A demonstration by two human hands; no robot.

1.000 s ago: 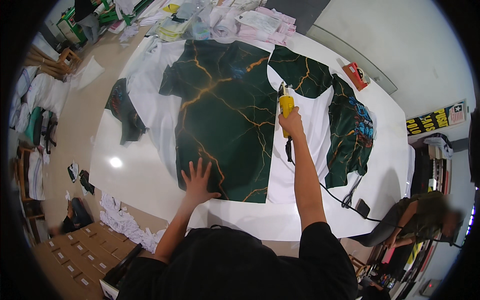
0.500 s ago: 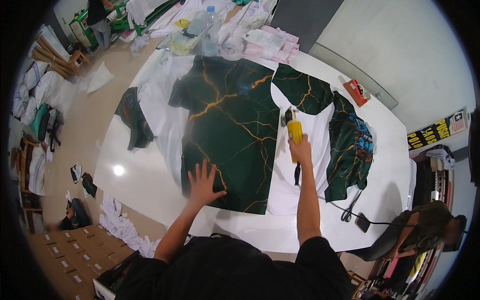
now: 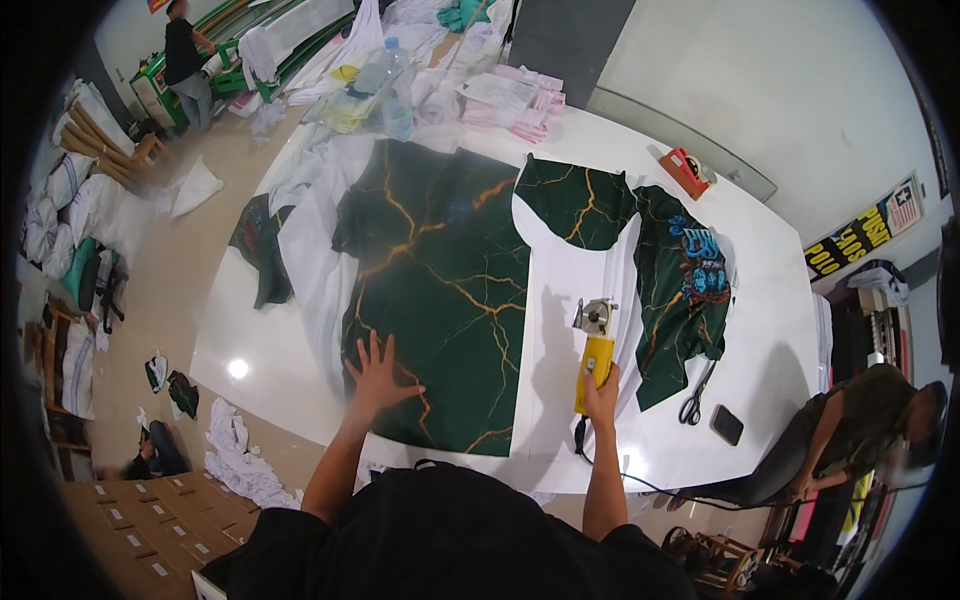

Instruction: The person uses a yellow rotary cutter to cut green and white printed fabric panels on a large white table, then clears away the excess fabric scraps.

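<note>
My left hand [image 3: 378, 380] lies spread on a large dark green fabric panel [image 3: 460, 380] with branching orange lines. My right hand [image 3: 600, 392] grips a yellow electric rotary cutter [image 3: 594, 350], blade end away from me, over white fabric [image 3: 555, 270] right of the panel, its cord trailing rightward. A smaller green piece [image 3: 573, 195] lies at the top of the white fabric, and another [image 3: 665, 330] with blue lettering lies to the right. A further green piece [image 3: 258, 250] is at the left.
White table [image 3: 760, 290] bears black scissors [image 3: 692, 403], phone [image 3: 727, 424], red tape dispenser [image 3: 682, 170], plastic bottle [image 3: 398, 100] and folded pink fabric [image 3: 520, 105]. A person [image 3: 840, 440] leans at the right; another [image 3: 185, 65] stands at back left. Cartons [image 3: 150, 530] are at lower left.
My right hand has moved the cutter down toward me, off the panel's upper edge onto the white fabric. My left hand stays spread on the panel. The whole view has shifted slightly.
</note>
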